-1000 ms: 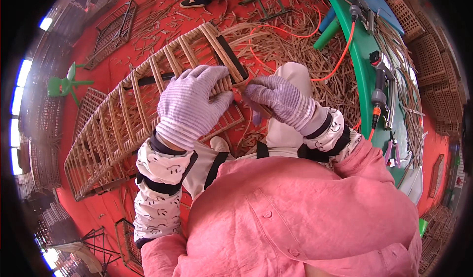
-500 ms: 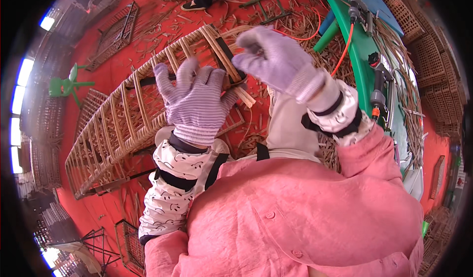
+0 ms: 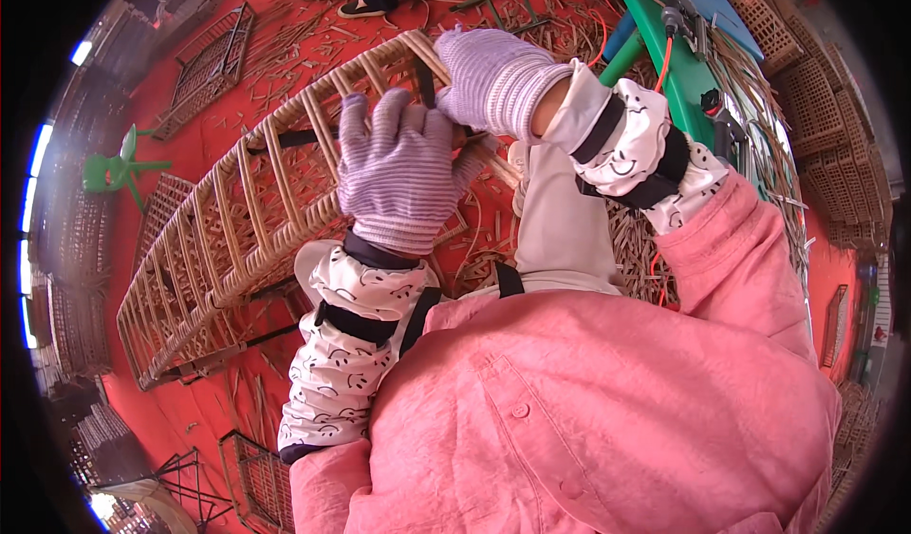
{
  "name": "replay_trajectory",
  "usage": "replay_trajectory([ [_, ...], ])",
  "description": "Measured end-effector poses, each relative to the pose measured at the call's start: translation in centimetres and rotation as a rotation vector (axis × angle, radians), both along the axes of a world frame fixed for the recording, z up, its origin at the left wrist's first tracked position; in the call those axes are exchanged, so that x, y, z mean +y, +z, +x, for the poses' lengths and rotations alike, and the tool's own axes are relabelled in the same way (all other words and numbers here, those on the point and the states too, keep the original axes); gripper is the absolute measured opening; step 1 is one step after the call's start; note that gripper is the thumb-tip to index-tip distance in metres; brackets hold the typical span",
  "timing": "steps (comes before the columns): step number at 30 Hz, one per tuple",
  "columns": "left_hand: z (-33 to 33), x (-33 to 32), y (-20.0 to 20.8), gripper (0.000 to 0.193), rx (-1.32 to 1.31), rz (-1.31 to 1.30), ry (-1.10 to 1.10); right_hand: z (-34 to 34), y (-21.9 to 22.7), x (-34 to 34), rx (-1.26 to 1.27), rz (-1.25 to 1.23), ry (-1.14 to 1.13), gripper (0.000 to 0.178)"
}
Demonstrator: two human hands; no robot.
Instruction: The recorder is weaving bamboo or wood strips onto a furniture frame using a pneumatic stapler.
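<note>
Green plastic stool [image 3: 114, 172]: far left, on red floor [image 3: 157, 409].
Long tan wicker frame [image 3: 249, 270]: slanting, left of centre.
Left lilac-gloved hand [image 3: 399, 175]: fingers spread over frame's right end.
Right lilac-gloved hand [image 3: 493, 80]: curled at frame's upper right corner; cannot tell whether pinching.

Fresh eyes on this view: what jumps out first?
Probably the pink shirt, filling the lower middle. Next, the gloved left hand and right hand, near top centre, at the upper right end of a long wicker frame that slants down to the left. Around it, the bright red floor stands out.
</note>
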State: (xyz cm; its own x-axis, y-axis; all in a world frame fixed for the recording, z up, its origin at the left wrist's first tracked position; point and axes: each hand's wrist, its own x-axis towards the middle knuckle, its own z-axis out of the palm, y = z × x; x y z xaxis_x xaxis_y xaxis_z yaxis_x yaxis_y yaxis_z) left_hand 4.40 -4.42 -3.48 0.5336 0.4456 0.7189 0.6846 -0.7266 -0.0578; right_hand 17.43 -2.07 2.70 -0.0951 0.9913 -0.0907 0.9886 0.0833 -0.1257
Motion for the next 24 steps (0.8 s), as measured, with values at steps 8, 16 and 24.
replay_trajectory([
  [8, 0.6, 0.3, -0.1, 0.037, -0.096, 0.043, -0.042, -0.9, 1.0, 0.9, -0.219, 0.084, -0.027, 0.033],
  [16, -0.2, 0.5, -0.7, 0.034, -0.066, 0.001, -0.055, 2.4, -1.3, -0.5, 0.426, -0.069, -0.007, 0.037],
  [24, 0.3, 0.4, 0.3, 0.034, 0.045, -0.03, -0.04, 4.7, -3.7, -2.1, 1.233, -0.148, 0.031, 0.048],
])
